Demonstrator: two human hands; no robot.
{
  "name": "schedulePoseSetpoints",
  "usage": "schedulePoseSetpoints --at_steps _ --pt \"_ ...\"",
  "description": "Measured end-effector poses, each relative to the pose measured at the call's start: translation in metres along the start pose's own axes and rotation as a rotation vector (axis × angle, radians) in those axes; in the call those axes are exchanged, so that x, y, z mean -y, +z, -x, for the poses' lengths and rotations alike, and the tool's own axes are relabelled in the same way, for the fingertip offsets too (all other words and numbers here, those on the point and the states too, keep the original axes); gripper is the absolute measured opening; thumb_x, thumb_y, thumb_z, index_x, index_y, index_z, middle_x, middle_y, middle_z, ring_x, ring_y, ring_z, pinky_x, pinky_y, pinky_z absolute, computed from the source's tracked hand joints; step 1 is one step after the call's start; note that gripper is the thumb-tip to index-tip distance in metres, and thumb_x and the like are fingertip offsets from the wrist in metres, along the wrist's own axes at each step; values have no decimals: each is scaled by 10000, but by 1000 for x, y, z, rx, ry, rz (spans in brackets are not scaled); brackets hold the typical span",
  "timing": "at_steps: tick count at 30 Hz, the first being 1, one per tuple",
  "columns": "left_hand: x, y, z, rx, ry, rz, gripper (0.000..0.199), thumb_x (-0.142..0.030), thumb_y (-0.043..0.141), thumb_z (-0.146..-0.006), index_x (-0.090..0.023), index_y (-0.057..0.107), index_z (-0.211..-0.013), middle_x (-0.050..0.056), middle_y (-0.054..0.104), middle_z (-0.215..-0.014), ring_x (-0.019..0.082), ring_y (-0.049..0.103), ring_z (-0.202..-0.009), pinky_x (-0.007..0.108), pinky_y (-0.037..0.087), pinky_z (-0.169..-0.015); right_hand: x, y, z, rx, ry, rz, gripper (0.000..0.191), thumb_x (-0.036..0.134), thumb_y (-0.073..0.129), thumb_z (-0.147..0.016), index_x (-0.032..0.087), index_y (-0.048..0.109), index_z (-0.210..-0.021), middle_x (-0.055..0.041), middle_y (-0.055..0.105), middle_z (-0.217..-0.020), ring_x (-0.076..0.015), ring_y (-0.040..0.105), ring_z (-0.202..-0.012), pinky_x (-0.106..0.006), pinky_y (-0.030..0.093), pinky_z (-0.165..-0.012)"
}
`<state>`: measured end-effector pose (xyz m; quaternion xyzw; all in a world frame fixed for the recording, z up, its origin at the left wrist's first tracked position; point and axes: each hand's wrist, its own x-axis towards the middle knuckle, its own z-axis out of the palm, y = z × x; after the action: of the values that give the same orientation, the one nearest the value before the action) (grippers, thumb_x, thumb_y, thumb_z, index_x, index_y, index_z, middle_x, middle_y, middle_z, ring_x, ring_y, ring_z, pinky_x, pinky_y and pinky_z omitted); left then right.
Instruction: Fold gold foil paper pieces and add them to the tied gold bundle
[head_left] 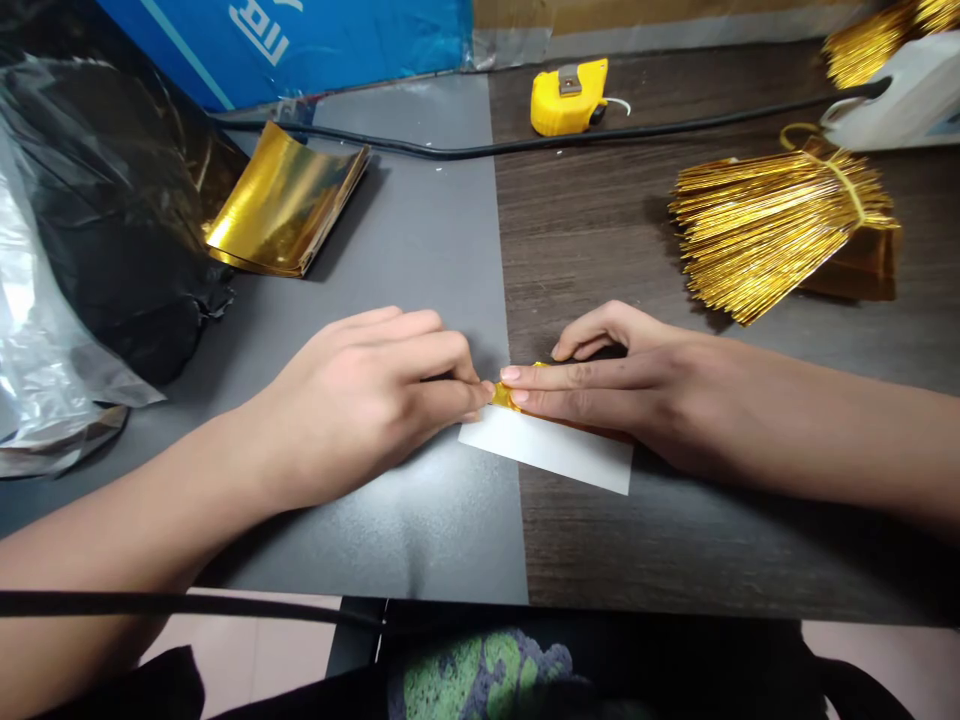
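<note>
Gold-and-white paper: likely light, creasable, slick on the foil.
It lies on the surface in front of you; your left hand pinches its left end narrowly, while your right hand rests open, two extended fingers on the gold part. Hold it by the edges with flat, gentle fingertips, since a hard pinch could wrinkle it.

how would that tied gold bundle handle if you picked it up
The gold bundle would probably stay together where the yellow band gathers it, while the fanned end could splay or shift. Its pieces look thin, so I'd expect them to bend or crease fairly easily. Their shiny surfaces may also slide a little against each other.
</note>
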<state>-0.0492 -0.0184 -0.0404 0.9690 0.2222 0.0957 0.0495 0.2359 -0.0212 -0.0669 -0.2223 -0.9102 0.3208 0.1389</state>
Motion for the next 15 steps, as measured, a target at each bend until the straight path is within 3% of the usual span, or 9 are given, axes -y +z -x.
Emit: schedulePoseSetpoints --at_steps 7,15 --pt "5 -1 2 12 -37 83 274 -264 487 -1050 -305 750 -987 -15 751 -971 144 629 -840 293 428 -729 -5 3 1 -4 -15 -17 426 262 482 -1051 333 589 -1457 -29 673 -1409 -227 593 -1240 -415 530 -1041" --pt "1 -10 -4 100 -47 159 317 -164 453 -1033 -260 752 -994 12 739 -962 156 638 -856 281 464 -766 -13 8 5 -12 -6 -37 408 285 504 -1051 362 603 -1439 -12 708 -1337 -192 648 -1156 -380 518 -1064"
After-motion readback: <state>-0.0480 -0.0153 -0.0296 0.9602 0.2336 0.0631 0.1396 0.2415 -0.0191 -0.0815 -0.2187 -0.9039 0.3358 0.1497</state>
